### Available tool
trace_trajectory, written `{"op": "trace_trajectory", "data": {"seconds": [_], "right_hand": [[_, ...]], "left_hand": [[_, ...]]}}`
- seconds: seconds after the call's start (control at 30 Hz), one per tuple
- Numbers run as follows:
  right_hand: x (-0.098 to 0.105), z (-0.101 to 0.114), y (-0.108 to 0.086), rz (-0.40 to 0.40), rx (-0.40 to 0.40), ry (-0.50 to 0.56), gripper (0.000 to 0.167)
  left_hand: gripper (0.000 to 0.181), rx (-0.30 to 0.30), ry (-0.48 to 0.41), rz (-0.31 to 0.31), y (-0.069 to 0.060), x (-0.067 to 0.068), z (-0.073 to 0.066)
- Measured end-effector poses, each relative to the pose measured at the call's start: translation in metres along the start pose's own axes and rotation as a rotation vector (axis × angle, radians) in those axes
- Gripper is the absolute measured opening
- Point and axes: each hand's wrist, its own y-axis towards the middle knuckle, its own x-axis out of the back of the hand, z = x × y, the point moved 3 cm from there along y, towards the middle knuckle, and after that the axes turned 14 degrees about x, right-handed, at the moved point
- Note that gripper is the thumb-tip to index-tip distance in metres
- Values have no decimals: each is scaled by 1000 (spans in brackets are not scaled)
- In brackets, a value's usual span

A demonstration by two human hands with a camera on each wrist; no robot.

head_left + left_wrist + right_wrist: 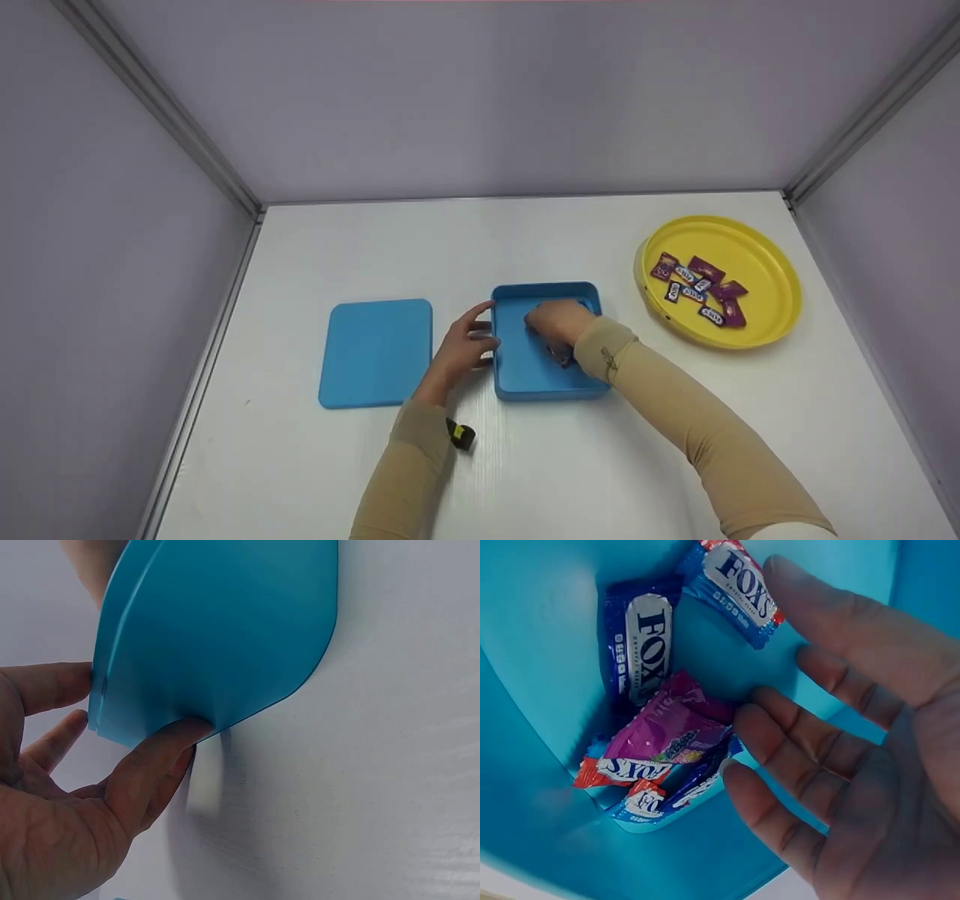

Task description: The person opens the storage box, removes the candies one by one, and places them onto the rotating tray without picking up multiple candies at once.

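A blue square box (551, 395) stands on the white table between both hands. My left hand (459, 349) touches its left wall with spread fingers; the left wrist view shows the thumb (161, 746) against the box's side. Inside the box is my right hand (562, 321), fingers loosely bent and thumb apart. In the right wrist view its fingertips are at a purple wrapped candy (671, 724), which lies over several Fox's candies. One blue Fox's candy (643, 645) lies beside these, and a red-and-blue one (739, 585) is near the thumb tip.
A round yellow tray (776, 300) at the right holds several purple and Fox's candies. Left of the box lies a flat blue square panel (376, 352). A small black-and-yellow piece (461, 433) shows beside the left wrist. Pale walls (525, 97) enclose the table behind and at both sides.
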Motion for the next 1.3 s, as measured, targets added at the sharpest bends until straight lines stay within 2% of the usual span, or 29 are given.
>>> {"op": "trace_trajectory", "data": {"seconds": [0.13, 0.3, 0.37, 0.47, 0.83, 1.13, 1.3], "right_hand": [[0, 1, 1, -18, 17, -70, 40], [-2, 0, 5, -7, 41, -190, 45], [-4, 0, 7, 11, 43, -222, 54], [-4, -1, 10, 19, 47, -243, 52], [-4, -7, 12, 26, 39, -101, 23], [-4, -8, 14, -15, 30, -96, 20], [-3, -10, 15, -18, 13, -58, 18]], "left_hand": [[68, 3, 10, -10, -1, 0, 0], [69, 4, 15, -11, 0, 0, 0], [69, 9, 10, -8, 0, 0, 0], [69, 12, -1, -2, 0, 0, -1], [68, 14, 11, -6, 0, 0, 0], [68, 10, 20, -10, 0, 0, 0], [69, 15, 20, -11, 1, 0, -1]]}}
